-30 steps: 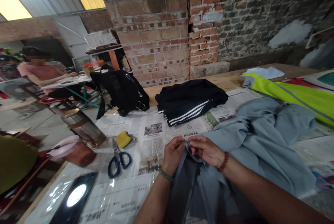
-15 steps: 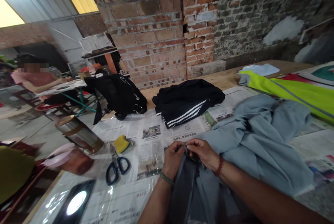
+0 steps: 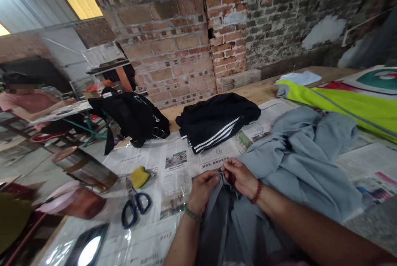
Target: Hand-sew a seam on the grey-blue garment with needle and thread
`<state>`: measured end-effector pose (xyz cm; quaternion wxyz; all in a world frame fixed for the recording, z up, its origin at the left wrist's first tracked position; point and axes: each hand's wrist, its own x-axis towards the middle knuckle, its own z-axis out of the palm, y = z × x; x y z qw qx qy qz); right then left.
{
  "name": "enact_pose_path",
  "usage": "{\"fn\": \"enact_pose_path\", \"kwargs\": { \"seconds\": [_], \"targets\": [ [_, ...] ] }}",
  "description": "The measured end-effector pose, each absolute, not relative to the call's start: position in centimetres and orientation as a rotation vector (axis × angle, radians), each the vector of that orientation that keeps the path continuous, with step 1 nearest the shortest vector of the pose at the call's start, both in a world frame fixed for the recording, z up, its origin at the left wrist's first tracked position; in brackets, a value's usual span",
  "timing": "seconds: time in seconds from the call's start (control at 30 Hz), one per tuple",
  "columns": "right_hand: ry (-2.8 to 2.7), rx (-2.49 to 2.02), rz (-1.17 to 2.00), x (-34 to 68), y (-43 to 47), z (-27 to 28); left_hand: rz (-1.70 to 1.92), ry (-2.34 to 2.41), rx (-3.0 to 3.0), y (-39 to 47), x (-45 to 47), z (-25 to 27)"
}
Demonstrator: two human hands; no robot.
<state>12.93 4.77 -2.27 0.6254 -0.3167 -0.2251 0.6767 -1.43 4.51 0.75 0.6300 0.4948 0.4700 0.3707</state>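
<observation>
A large piece of grey fabric [image 3: 305, 154] lies crumpled on the newspaper-covered table and runs down toward me. My left hand [image 3: 203, 189] pinches an edge of it, thumb against fingers. Close beside it, my right hand [image 3: 240, 176] is closed too, its fingertips on the same folded edge. Whether a needle or other small thing sits between the right fingertips I cannot make out. To the left of my hands, dark-blue-handled scissors [image 3: 136, 206] lie on the newspaper, near a yellow sponge-like pad [image 3: 139, 176].
Folded black clothing with white stripes [image 3: 217, 121] and a black bag [image 3: 130, 117] lie behind. A metal flask [image 3: 85, 168], a reddish pot [image 3: 80, 202] and a phone-like dark slab [image 3: 85, 245] are left. Neon-yellow fabric [image 3: 347, 106] lies right. Another person [image 3: 27, 104] sits far left.
The view has turned slightly, so most things sit further left in it. My right hand has risen a little from the left one; the fabric edge stays between them.
</observation>
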Motion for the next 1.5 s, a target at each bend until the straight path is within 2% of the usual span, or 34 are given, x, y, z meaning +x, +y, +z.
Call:
{"fn": "enact_pose_path", "kwargs": {
  "seconds": [0.17,0.37,0.77,1.33,1.5],
  "targets": [
    [-0.55,-0.699,1.542,14.4,5.2,-0.5,0.842,1.092,1.088,4.4,-2.2,1.2],
    [-0.784,-0.638,1.592,15.6,6.3,4.2,0.914,1.116,1.142,4.5,-2.6,1.9],
    [-0.982,-0.741,1.184,17.4,11.9,9.0,0.968,1.14,0.995,4.6,-3.3,2.3],
    [-0.874,-0.8,0.982,19.4,13.5,8.9,0.922,1.126,1.205,4.8,-4.1,2.4],
    [-1.32,-1.019,1.037,18.1,11.4,6.0,0.936,1.151,1.226,5.0,-4.2,2.4]
  ]
}}
